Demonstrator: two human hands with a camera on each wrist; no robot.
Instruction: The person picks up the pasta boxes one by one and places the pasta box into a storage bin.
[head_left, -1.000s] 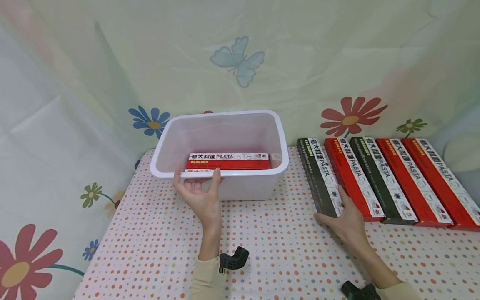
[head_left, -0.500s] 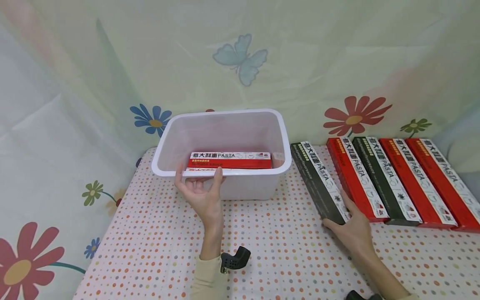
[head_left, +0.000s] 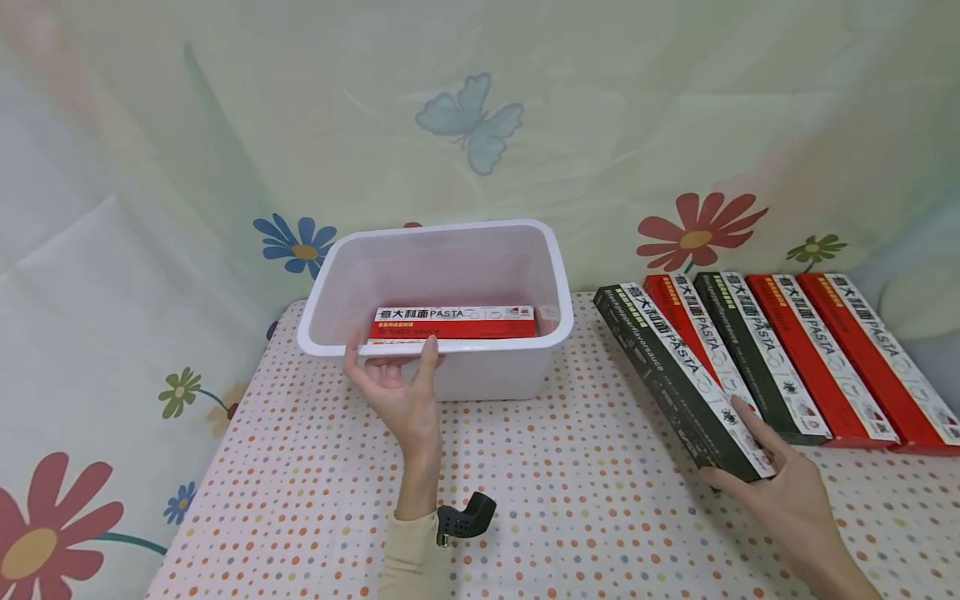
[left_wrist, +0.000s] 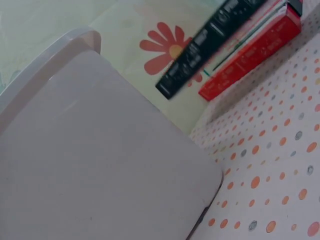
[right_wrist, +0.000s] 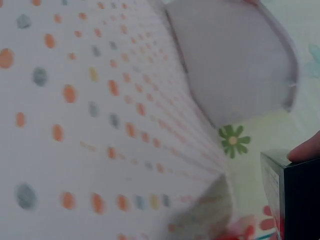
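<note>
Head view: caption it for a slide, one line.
Left hand grips the white bin rim; right hand lifts a black pasta box beside the row.

A staged tabletop setup is suggested — likely a room at home. A polka-dot tablecloth (head_left: 570, 500) is spread beneath a white plastic bin (head_left: 442, 367); directly behind the bin, a floral-and-butterfly sheet (head_left: 480, 125) is hung as backdrop — walls are hidden.

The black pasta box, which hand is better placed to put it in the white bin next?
Likely the right hand: it already grips the near end of the black pasta box, lifted off the row. The left hand holds the front rim of the white bin, steadying it.
</note>
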